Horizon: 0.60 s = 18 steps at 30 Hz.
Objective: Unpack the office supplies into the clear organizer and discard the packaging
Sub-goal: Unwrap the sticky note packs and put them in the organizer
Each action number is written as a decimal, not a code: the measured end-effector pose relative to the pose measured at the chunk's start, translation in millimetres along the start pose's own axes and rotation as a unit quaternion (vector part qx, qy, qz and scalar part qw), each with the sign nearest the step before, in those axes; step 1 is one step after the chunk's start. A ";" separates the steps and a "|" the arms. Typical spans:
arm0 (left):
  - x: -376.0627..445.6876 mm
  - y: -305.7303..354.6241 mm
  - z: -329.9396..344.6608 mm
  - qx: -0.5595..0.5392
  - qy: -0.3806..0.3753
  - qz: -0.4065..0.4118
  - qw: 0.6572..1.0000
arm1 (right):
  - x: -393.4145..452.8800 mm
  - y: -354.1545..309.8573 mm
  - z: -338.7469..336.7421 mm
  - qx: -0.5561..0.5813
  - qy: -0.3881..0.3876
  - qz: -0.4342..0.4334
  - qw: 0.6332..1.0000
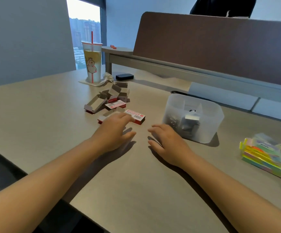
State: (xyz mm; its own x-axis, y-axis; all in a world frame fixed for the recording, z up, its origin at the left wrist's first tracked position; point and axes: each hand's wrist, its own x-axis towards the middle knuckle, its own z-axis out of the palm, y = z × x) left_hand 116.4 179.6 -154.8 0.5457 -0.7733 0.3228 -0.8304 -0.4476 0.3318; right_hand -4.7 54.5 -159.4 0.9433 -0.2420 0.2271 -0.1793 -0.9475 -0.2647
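Our left hand (115, 127) reached with relaxed, spread fingers over a small red and white box (135, 117); the fingertips touched or nearly touched it, without gripping. Our right hand (165, 142) rested open and held nothing, just beside the clear organizer (218, 120), where metal supplies already lay. Behind the box lay the emptied boxes (110, 100), opened and flattened in a loose pile. Packs of coloured sticky notes (264, 155) waited at the right, still wrapped.

We judged one risk: a box opened carelessly could spill its small contents across the desk (44, 115). The printing on the box labels was too small to read.
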 end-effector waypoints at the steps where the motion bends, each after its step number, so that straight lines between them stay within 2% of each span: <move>1: -1.4 12.2 2.4 -0.004 -0.021 0.023 0.999 | -13.1 6.3 -4.3 -0.003 0.010 0.005 1.000; 7: -0.6 91.9 28.1 0.004 -0.127 0.145 0.981 | -92.1 57.5 -36.4 -0.035 0.055 0.079 0.995; 13: 9.8 149.6 55.5 -0.017 -0.164 0.214 0.963 | -140.5 103.9 -64.5 -0.089 0.148 0.181 0.968; 18: 17.4 166.7 68.8 -0.027 -0.162 0.225 0.960 | -147.6 135.8 -72.2 -0.139 0.116 0.295 0.938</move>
State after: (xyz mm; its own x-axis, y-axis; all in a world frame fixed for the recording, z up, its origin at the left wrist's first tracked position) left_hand -20.2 60.7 -154.8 0.0625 -0.9862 0.1536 -0.9621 -0.0185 0.2721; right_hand -188.5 -53.6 -161.1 0.5770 -0.7496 0.3243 -0.7472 -0.6448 -0.1609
